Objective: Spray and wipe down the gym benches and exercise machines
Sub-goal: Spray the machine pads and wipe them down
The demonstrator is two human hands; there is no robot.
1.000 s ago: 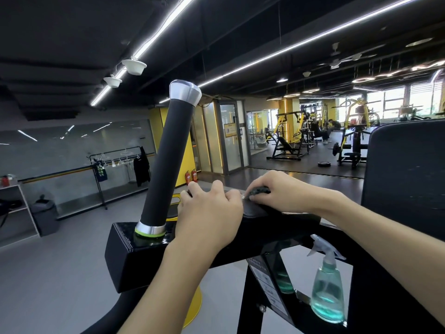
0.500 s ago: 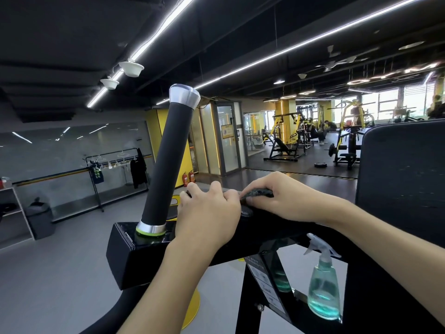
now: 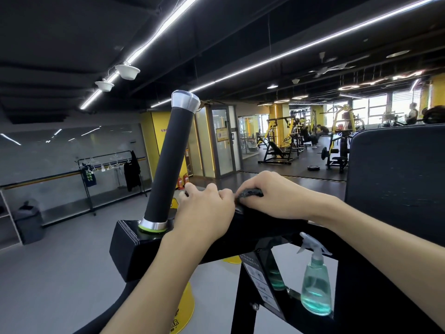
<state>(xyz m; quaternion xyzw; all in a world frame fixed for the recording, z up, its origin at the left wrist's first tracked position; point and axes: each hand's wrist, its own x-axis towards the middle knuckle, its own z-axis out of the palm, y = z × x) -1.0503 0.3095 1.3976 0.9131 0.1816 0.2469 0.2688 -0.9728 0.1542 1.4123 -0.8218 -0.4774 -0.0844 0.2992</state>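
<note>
On top of the black machine arm [image 3: 149, 251], centre of view: two bare hands, side by side and touching.

Left hand [image 3: 204, 213]: fingers curled over the far edge of the arm, palm down on its top. Whether anything lies under it cannot be told.

Right hand [image 3: 272, 196]: fingers closed on a dark cloth [image 3: 249, 193], bunched small, pressed to the arm's top just beside the left knuckles. Only a crumpled edge of the cloth shows between thumb and fingers.

Handle [image 3: 171, 162]: black grip with silver cap, rising tilted from the arm's left end, a silver and green collar at its base, just left of the left hand.

Spray bottle [image 3: 315, 283]: clear, part full of blue-green liquid, white trigger head; standing upright on a lower frame member below the right forearm, apart from both hands.

Back pad [image 3: 397, 169]: black, upright, at right edge behind the right forearm.

Background: grey floor, clothes rack [image 3: 113, 172] with hanging garments at left, bin [image 3: 29, 225] near a shelf, yellow-framed machines [image 3: 289, 141] well apart at rear.
</note>
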